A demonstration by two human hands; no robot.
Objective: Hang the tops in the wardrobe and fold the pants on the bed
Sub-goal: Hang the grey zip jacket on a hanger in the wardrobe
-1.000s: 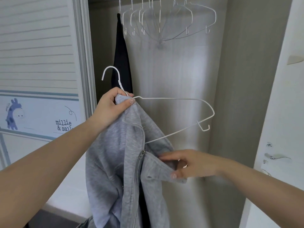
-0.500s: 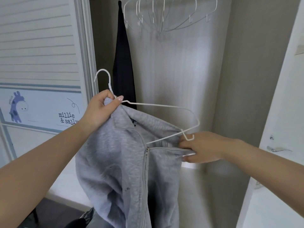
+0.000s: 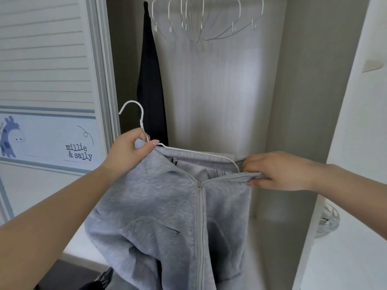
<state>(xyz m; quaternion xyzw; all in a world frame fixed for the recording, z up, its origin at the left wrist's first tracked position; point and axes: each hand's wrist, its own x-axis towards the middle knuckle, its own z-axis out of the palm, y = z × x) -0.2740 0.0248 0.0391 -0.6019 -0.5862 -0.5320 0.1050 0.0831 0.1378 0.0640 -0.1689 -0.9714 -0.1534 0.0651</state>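
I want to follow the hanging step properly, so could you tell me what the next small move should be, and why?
Probably the right hand should tug the grey hoodie shoulder fully over the white hanger end, since the wire there looks only partly covered while the left hand holds the neck.

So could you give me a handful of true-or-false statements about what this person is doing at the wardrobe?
1. The left hand grips the white hanger at its neck, together with the grey zip top. True.
2. The right hand is empty. False: it pinches the top's right shoulder edge.
3. The hanger is already hooked on the rail. False: it is held in the air, below the empty hangers.
4. A dark garment hangs inside the wardrobe. True.
5. The top's zip is fully open. False: it is closed up to the chest.
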